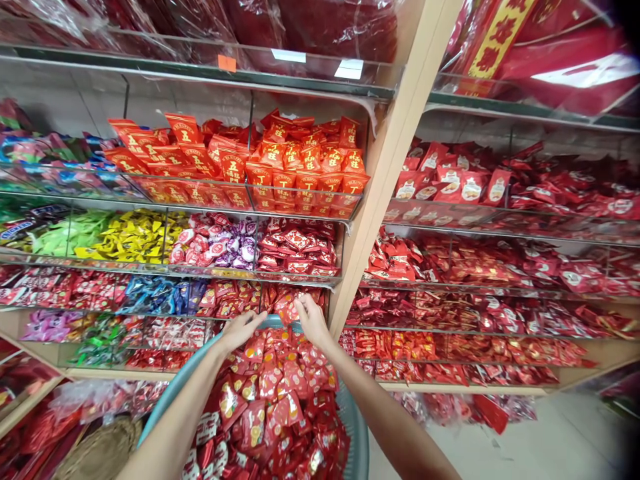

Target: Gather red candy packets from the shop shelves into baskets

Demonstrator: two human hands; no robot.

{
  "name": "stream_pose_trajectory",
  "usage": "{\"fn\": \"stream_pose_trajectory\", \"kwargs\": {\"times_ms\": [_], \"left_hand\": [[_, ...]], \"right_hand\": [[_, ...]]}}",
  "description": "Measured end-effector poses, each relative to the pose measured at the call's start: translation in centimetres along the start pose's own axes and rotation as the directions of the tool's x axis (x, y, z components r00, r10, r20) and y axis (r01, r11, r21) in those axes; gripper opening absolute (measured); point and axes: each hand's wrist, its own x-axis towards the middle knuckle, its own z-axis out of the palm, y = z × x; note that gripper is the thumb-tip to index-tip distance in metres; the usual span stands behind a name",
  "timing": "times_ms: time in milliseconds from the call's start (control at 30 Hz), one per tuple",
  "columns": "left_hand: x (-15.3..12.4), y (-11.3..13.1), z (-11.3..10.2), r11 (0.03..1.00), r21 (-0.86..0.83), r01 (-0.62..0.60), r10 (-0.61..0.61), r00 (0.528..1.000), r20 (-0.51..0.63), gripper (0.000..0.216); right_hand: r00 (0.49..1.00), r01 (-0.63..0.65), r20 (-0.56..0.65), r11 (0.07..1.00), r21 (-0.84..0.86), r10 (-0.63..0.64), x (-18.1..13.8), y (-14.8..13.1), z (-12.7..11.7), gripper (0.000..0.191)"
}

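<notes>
A teal plastic basket piled with red candy packets is in front of me. My right hand pinches a red candy packet above the far rim, just before a shelf compartment of similar red packets. My left hand lies over the basket's far left edge, its fingers stretched out toward the shelf with nothing visible in them. Some packets in the pile carry orange fruit pictures. Darker red ones with white print lie at the lower left of the pile.
Clear-fronted shelves hold rows of wrapped sweets: yellow packets, blue packets and large red packets. A wooden upright parts the left and right bays. At lower left is a woven basket; tiled floor shows at right.
</notes>
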Motion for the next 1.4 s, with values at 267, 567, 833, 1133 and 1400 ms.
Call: {"fn": "stream_pose_trajectory", "kwargs": {"times_ms": [267, 567, 833, 1133, 1400], "left_hand": [[1.1, 0.8, 1.0, 0.999, 0.044, -0.007, 0.006, 1.0, 0.021, 0.056], [2.1, 0.7, 1.5, 0.999, 0.046, -0.008, 0.008, 1.0, 0.011, 0.055], [3.0, -0.2, 2.5, 0.976, 0.209, -0.055, 0.056, 0.998, 0.001, 0.042], [3.2, -0.1, 3.0, 0.943, 0.328, -0.057, 0.056, 0.998, 0.013, 0.05], [3.1, -0.2, 2.9, 0.935, 0.353, -0.034, 0.034, 0.999, 0.006, 0.047]], "right_hand": [[0.866, -0.069, 0.5, 0.991, 0.114, 0.003, -2.5, 1.1, 1.2, 0.027], [0.972, 0.007, 0.228, 0.962, -0.272, 0.058, -1.2, 1.7, 0.7, 0.018], [0.992, -0.108, 0.035, 0.961, -0.253, 0.121, 3.2, 4.7, 0.4, 0.019], [0.931, -0.358, -0.084, 0.933, -0.035, 0.354, 8.0, 8.0, 5.5, 0.032], [0.857, -0.473, -0.116, 0.854, 0.215, 0.503, 7.9, 7.8, 6.9, 0.018]]}}
